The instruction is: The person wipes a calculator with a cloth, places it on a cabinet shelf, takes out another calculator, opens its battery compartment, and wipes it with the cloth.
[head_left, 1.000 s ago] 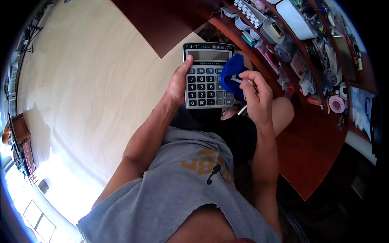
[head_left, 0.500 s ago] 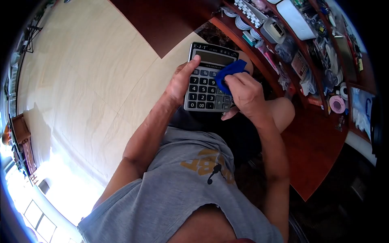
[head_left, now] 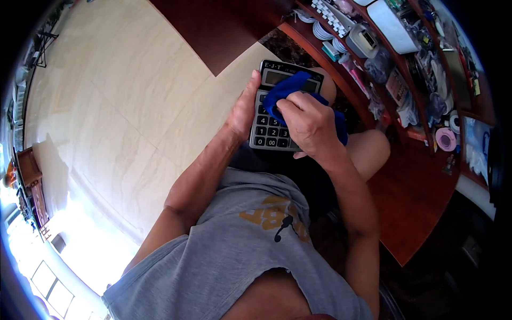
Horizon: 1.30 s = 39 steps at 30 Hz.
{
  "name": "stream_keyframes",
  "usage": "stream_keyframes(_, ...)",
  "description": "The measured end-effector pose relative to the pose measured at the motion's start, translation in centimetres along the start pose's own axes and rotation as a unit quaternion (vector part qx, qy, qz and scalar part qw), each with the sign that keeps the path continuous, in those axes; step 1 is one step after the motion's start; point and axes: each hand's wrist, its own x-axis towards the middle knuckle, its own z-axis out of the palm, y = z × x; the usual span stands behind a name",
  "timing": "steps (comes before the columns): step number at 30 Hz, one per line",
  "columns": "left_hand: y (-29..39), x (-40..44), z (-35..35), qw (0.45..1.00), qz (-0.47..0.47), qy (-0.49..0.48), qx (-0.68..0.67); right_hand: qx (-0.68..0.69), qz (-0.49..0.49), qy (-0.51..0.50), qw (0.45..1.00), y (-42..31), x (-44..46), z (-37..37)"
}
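Observation:
A grey desk calculator [head_left: 273, 143] with black number keys is held up over my lap, its face towards me. My left hand [head_left: 245, 111] grips its left edge, thumb along the side and the other fingers hidden behind it. Pinched in my right hand [head_left: 309, 124] is a blue cloth [head_left: 292, 84], pressed against the calculator's face. The cloth lies over the upper keys and part of the display, and more of it hangs out to the right of my hand. Several keys on the right are hidden by that hand.
To the right, open shelves [head_left: 368, 101] hold many small goods, among them a pink tape roll [head_left: 446, 139] and a calculator-like packaged item [head_left: 396, 87]. A dark red-brown tabletop [head_left: 213, 32] juts in at the top. Pale tiled floor [head_left: 122, 80] spreads on the left.
My right hand has moved the blue cloth left and up across the keys onto the lower display. The calculator has shifted slightly right. My left thumb has moved off its face to the edge.

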Motion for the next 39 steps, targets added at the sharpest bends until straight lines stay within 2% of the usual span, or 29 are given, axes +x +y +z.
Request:
stream_keyframes(3, 0.3, 0.2, -1.6, 1.000, 0.003, 0.023, 0.017, -0.034, -0.015, -0.008, 0.999, 0.5, -0.3, -0.7)
stream_keyframes(7, 0.6, 0.2, -1.5, 1.000, -0.003, 0.017, 0.020, -0.058, 0.025, -0.035, 0.997, 1.4, -1.5, -1.4)
stream_keyframes(9, 0.6, -0.3, -0.5, 1.000, -0.020, -0.010, -0.005, -0.009, 0.018, 0.014, 1.000, 0.3, -1.0, -0.7)
stream_keyframes(11, -0.2, 0.1, -0.7, 0.998, -0.020, 0.021, 0.057, -0.013, 0.006, 0.022, 1.000, -0.5, -0.5, 0.4)
stream_keyframes(13, -0.5, 0.2, -1.0, 0.996, -0.014, 0.018, 0.081, -0.015, -0.007, 0.020, 1.000, -0.9, 0.0, 0.9)
stream_keyframes(17, -0.3, -0.2, -0.1, 0.999, 0.006, 0.015, 0.047, -0.012, -0.025, -0.003, 1.000, -0.6, 0.0, 0.1)
stream_keyframes(19, 0.2, -0.6, 0.3, 0.999, -0.007, 0.046, -0.008, -0.052, 0.022, -0.016, 0.998, -0.2, -0.8, -0.9)
stream_keyframes(20, 0.2, -0.4, -0.1, 0.999, -0.008, 0.031, -0.014, -0.043, 0.064, -0.034, 0.996, 0.1, -1.2, -1.0)
stream_keyframes(21, -0.1, -0.1, -0.5, 0.999, -0.007, 0.031, -0.015, -0.043, 0.063, -0.035, 0.996, -0.1, -1.5, -1.0)
stream_keyframes(23, -0.5, 0.4, -0.8, 0.998, 0.046, 0.015, 0.041, 0.099, 0.176, 0.010, 0.979, -1.6, -1.0, -1.2)
stream_keyframes(24, -0.8, 0.4, -0.8, 0.998, 0.044, 0.014, 0.041, 0.120, 0.194, 0.011, 0.974, -2.0, -0.9, -0.7)
stream_keyframes(25, -0.7, -0.1, 0.0, 0.991, 0.094, 0.034, 0.093, 0.142, 0.212, 0.014, 0.967, -2.3, -0.8, -0.3)
stream_keyframes(26, -0.5, -0.5, 0.6, 0.977, 0.144, 0.055, 0.145, 0.118, 0.194, 0.059, 0.972, -2.5, -0.4, 0.2)
stream_keyframes(27, -0.5, -0.9, 1.1, 0.977, 0.146, 0.057, 0.146, 0.095, 0.176, 0.104, 0.974, -2.7, -0.1, 0.4)
stream_keyframes(29, -0.5, -1.4, 1.7, 0.947, 0.206, 0.098, 0.228, 0.099, 0.169, 0.107, 0.975, -2.9, 0.3, 0.7)
stream_keyframes(33, -0.8, -1.3, 1.4, 0.954, 0.207, 0.082, 0.199, 0.078, 0.169, 0.127, 0.974, -4.3, -0.1, 1.1)
stream_keyframes(35, -0.8, -1.3, 1.3, 0.959, 0.205, 0.075, 0.180, 0.059, 0.178, 0.074, 0.980, -5.1, -1.1, 1.1)
stream_keyframes(37, -0.9, -1.5, 1.4, 0.953, 0.185, 0.100, 0.218, 0.052, 0.172, 0.076, 0.981, -5.0, -0.9, 0.9)
stream_keyframes(39, -1.6, -1.0, 1.4, 0.952, 0.208, 0.099, 0.200, 0.016, 0.170, 0.081, 0.982, -4.7, -0.5, 0.4)
